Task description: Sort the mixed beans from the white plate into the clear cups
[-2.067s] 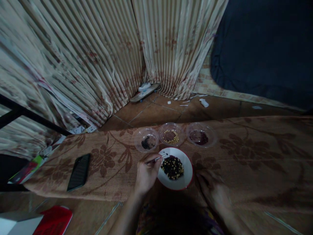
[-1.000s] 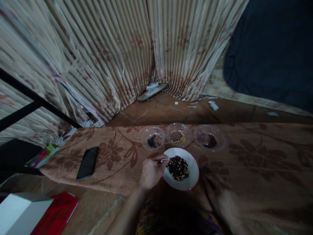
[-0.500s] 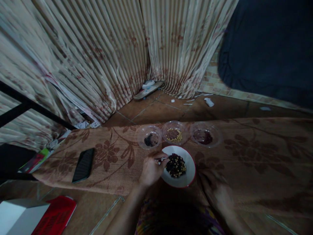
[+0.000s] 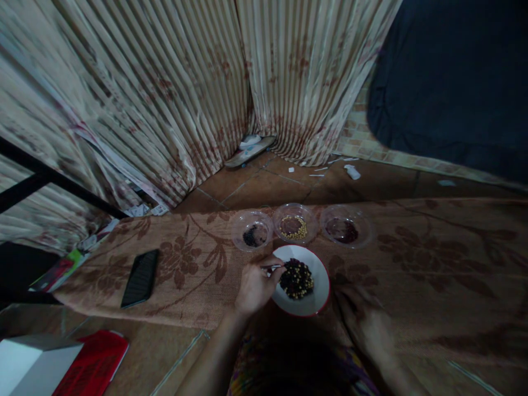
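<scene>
My left hand [image 4: 256, 287] is closed on thin metal tweezers [image 4: 272, 267], their tips at the left edge of a heap of mixed dark and yellow beans [image 4: 296, 279] in a white plate [image 4: 319, 300] with a red rim. My right hand [image 4: 363, 322] lies dim and blurred on the cloth right of the plate; its fingers are too dark to read. Beyond the plate stand three clear bowls: the left bowl [image 4: 251, 230] holds black beans, the middle bowl [image 4: 295, 222] yellow beans, the right bowl [image 4: 345, 226] dark red ones.
A brown flowered cloth [image 4: 433, 264] covers the low table. A black phone [image 4: 140, 278] lies on it at the left. A red book [image 4: 97, 363] and a white box [image 4: 28, 363] sit on the floor at lower left. Striped curtains [image 4: 185, 93] and a sandal [image 4: 249, 151] are behind.
The view has swayed a little. My left hand with the tweezers has drawn in from the plate's far rim to the left edge of the bean heap. The right hand stays on the cloth.
</scene>
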{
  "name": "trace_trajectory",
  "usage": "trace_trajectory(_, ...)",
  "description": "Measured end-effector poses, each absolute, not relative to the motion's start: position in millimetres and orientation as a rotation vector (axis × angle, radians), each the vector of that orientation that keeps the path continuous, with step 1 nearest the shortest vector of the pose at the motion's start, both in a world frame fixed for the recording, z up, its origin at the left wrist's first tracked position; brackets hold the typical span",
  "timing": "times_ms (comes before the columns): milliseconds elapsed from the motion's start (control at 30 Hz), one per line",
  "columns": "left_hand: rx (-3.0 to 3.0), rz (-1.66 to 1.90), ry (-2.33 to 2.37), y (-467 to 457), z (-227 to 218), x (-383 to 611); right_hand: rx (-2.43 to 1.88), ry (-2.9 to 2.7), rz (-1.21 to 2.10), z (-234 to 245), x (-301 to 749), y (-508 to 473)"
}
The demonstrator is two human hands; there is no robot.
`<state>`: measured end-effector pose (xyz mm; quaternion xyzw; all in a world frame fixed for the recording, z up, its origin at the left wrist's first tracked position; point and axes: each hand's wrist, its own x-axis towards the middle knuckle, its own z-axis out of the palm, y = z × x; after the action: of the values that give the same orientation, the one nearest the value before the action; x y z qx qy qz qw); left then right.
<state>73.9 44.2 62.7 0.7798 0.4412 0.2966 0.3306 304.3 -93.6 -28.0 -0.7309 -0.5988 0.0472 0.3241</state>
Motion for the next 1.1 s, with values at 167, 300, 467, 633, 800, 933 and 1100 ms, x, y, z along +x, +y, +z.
trace_trajectory(167,2.061,0.800,1.152,43.9,62.0,73.4,-1.927,-1.557,0.140,-29.4,304.5,-93.8)
trace_trajectory(300,2.048,0.799,1.141,43.9,60.2,73.3,-1.915,-1.563,0.149,-27.7,305.0,-93.4)
trace_trajectory(467,2.020,0.808,1.145,43.1,59.8,72.4,-1.933,-1.562,0.141,-26.6,304.9,-93.4)
trace_trajectory(633,1.992,0.788,1.156,42.2,58.4,69.8,-1.936,-1.552,0.141,-27.2,304.0,-93.5)
trace_trajectory(800,1.960,0.794,1.155,42.6,55.1,69.0,-1.929,-1.560,0.141,-26.6,304.2,-93.5)
trace_trajectory(933,1.959,0.815,1.138,43.3,52.1,69.1,-1.920,-1.578,0.124,-27.5,305.0,-93.7)
trace_trajectory(1100,1.979,0.806,1.127,43.3,52.0,69.4,-1.907,-1.587,0.115,-29.3,305.8,-93.9)
